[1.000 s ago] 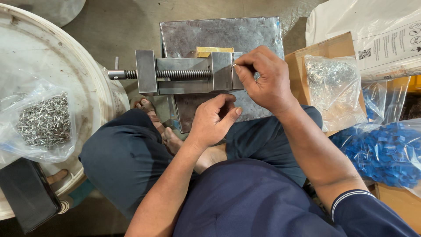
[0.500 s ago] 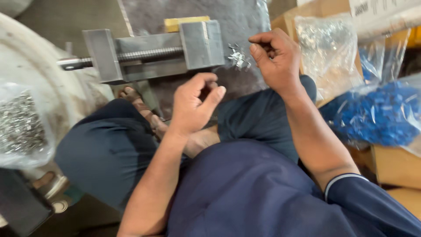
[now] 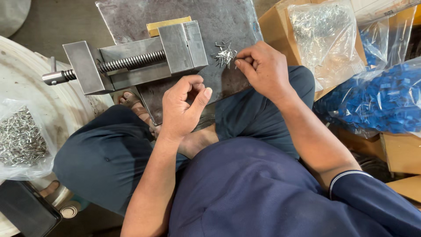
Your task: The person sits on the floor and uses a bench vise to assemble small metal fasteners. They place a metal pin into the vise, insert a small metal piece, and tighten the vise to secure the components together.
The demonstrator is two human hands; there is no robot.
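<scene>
A steel vise [image 3: 131, 61] with a threaded screw lies on a grey metal plate [image 3: 228, 22] in front of my crossed legs. A small heap of thin metal pins [image 3: 224, 55] rests on the plate just right of the vise jaw. My right hand [image 3: 263, 70] is at that heap, its fingertips pinched together on the pins. My left hand [image 3: 184, 105] hovers below the vise with fingers curled and thumb against forefinger; whether it holds a small part I cannot tell.
A clear bag of metal pins [image 3: 19, 140] lies on a white round surface [image 3: 26, 87] at left. A cardboard box [image 3: 280, 22], a clear bag of metal parts [image 3: 324, 39] and a bag of blue plastic pieces [image 3: 377, 105] stand at right. A dark flat object [image 3: 26, 215] lies bottom left.
My right hand left the vise jaw and moved right and down to the pin heap. My left hand stayed low in front of the vise. The view shifted, so the vise now sits further left.
</scene>
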